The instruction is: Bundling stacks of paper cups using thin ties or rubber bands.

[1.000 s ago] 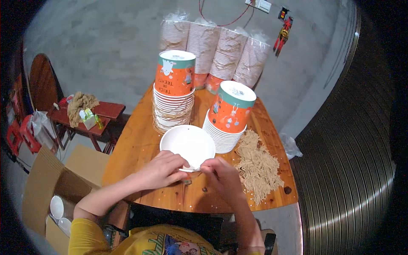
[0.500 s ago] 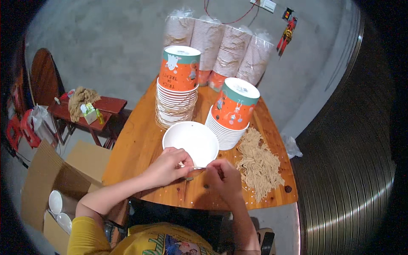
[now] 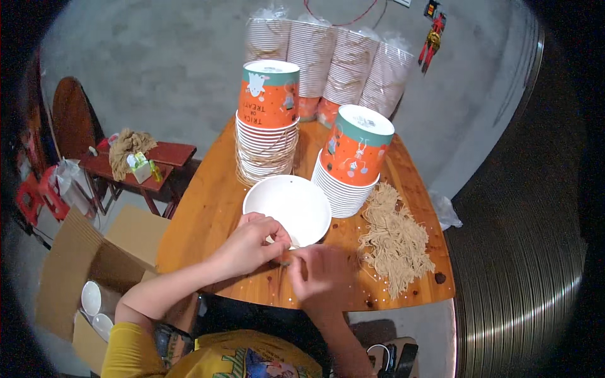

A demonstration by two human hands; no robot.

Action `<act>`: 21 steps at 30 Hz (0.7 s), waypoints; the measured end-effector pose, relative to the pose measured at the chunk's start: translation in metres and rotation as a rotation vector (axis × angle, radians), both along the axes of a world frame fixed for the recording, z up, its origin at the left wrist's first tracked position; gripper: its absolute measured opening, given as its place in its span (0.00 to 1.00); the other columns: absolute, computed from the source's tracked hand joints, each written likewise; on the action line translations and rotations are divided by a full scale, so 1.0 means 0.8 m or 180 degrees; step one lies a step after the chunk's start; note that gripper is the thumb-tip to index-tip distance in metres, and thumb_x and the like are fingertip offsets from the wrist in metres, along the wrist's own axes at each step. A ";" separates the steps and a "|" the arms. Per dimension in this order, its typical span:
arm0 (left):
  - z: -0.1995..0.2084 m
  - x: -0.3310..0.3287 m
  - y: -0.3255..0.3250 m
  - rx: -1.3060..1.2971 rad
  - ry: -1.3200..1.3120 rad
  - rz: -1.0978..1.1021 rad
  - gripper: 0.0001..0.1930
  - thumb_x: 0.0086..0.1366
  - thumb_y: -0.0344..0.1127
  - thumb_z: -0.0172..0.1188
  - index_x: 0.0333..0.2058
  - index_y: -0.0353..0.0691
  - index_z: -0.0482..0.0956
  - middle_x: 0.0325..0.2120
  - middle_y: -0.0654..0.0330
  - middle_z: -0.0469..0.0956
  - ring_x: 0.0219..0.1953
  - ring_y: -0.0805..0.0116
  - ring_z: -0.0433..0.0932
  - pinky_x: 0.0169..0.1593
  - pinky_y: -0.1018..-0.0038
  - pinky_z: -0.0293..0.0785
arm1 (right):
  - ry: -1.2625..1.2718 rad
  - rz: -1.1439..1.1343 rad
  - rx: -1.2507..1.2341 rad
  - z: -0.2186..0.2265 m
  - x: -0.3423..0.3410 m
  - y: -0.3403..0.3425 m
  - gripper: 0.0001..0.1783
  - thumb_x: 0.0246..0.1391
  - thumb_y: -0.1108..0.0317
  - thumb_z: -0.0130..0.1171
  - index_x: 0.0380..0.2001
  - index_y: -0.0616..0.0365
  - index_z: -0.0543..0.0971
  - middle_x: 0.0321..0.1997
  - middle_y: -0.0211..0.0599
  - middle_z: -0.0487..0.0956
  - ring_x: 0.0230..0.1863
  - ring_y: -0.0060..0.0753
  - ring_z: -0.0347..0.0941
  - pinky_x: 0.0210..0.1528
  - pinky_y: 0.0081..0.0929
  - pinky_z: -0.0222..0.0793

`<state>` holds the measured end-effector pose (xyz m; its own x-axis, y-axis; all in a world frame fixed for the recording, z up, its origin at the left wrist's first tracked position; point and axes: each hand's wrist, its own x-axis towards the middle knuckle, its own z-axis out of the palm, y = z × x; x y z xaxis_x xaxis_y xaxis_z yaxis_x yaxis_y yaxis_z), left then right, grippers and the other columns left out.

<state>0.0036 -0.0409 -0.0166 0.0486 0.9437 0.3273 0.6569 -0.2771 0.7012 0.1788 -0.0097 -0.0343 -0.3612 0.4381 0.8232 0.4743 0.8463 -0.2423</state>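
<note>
A white-lined paper bucket (image 3: 287,203) stands tilted toward me at the table's near middle, with a small dark hole near its far rim. My left hand (image 3: 257,242) is closed on the near rim, thumb and fingers pinched there. Close beside it, at the rim's right, is my right hand (image 3: 320,274), smeared by motion; whether it holds anything is not visible. A heap of tan cords (image 3: 398,242) lies to the right. Behind the bucket rise two upside-down stacks of orange and green buckets, a left stack (image 3: 270,104) draped with cords and a right stack (image 3: 356,154).
Several plastic-wrapped bucket stacks (image 3: 310,60) line the wooden table's (image 3: 205,208) far edge against the wall. An open cardboard box (image 3: 69,252) holding white buckets sits on my left, near a red bench (image 3: 173,153). A ribbed metal shutter (image 3: 517,264) is at the right.
My right hand has shifted left and slightly down, toward my left hand, and is now blurred. My left hand keeps its pinch on the rim. The view has shifted slightly.
</note>
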 end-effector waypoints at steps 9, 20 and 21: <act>-0.002 -0.002 0.005 0.0152 0.0160 0.0019 0.08 0.60 0.38 0.58 0.28 0.40 0.77 0.28 0.60 0.77 0.38 0.63 0.72 0.57 0.64 0.55 | 0.0647 0.0274 -0.0866 -0.031 -0.018 0.014 0.10 0.43 0.82 0.59 0.30 0.60 0.74 0.29 0.35 0.71 0.27 0.28 0.69 0.25 0.23 0.67; -0.003 -0.003 0.010 0.0542 0.0419 -0.0194 0.06 0.59 0.36 0.58 0.29 0.40 0.76 0.28 0.59 0.75 0.38 0.61 0.74 0.57 0.61 0.56 | 0.0030 0.0061 -0.0086 -0.014 -0.015 0.023 0.10 0.42 0.79 0.58 0.30 0.59 0.72 0.28 0.39 0.69 0.28 0.39 0.70 0.28 0.31 0.67; -0.002 -0.003 0.010 0.0543 0.0421 -0.0194 0.06 0.59 0.36 0.58 0.29 0.40 0.76 0.28 0.59 0.75 0.38 0.61 0.74 0.57 0.61 0.56 | -0.0025 0.0175 -0.0407 -0.013 -0.014 0.025 0.09 0.42 0.79 0.58 0.30 0.59 0.72 0.27 0.39 0.69 0.27 0.38 0.69 0.27 0.30 0.66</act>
